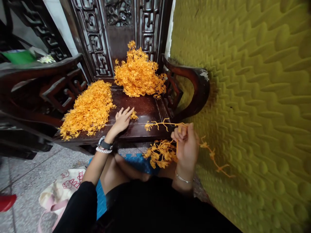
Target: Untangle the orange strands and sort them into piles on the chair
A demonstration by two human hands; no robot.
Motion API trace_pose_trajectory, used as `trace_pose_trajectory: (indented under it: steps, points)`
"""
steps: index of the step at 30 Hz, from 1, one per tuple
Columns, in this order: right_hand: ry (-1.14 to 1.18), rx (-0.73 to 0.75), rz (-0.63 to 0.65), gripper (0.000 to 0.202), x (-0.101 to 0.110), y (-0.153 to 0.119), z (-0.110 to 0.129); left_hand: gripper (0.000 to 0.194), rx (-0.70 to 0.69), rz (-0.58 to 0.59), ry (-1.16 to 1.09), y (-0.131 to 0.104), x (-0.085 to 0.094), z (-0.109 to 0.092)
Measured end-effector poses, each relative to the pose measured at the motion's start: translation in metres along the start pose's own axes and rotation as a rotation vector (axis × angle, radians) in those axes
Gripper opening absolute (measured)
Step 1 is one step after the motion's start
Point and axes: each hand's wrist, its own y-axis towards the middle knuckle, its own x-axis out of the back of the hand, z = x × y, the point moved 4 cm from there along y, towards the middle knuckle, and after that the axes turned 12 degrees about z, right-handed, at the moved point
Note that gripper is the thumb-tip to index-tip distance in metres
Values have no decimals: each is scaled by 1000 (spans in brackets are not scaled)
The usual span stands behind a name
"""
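My left hand [122, 120] rests over the front of the dark wooden seat [143, 110], fingers spread, beside a small orange floret piece [133, 115] near its fingertips. My right hand [186, 140] is closed around thin orange plastic stems [167, 123]; one branch points left with a floret tip, another trails down to the right. A bunch of orange sprigs [161, 153] hangs below the seat edge, by my right hand. On the seat lie a flat orange pile [89, 110] at the left and a taller orange heap [139, 74] at the back.
Carved armrests [194, 87] flank the seat, and a textured yellow-green wall [247, 97] rises close on the right. A cloth bag [58, 191] and a red object [7, 202] are on the floor at the left. Far left is a green container [19, 56].
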Motion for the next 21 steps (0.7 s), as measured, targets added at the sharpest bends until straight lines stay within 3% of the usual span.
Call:
trace_pose_trajectory:
  steps: [3,6,9,11,13,15,16,18,21]
  points:
    - [-4,-22,24,48,-2,-2,-6,64,-24,66,-33,4,-7,-1]
    - [-4,-38,13,48,-1,-2,-8,88,-27,45,-45,6,-7,-2]
    - [28,-33,-7,46,0,0,-6,71,-96,-129,-164,-5,2,-9]
    - [65,-48,14,45,-2,1,-6,55,-248,-235,-328,-23,7,-23]
    - [116,-76,56,43,-7,1,-8,55,-460,-136,-506,-47,4,-47]
    - [159,-92,90,40,-12,-1,-10,63,-632,112,-626,-74,-9,-75]
    - [168,-92,102,39,-14,-2,-11,70,-656,195,-647,-86,-17,-88]
    - [151,-87,131,35,-18,-5,-13,77,-573,204,-596,-103,-32,-104]
    - [57,-70,173,31,-22,-10,-11,53,-497,150,-514,-115,-51,-117]
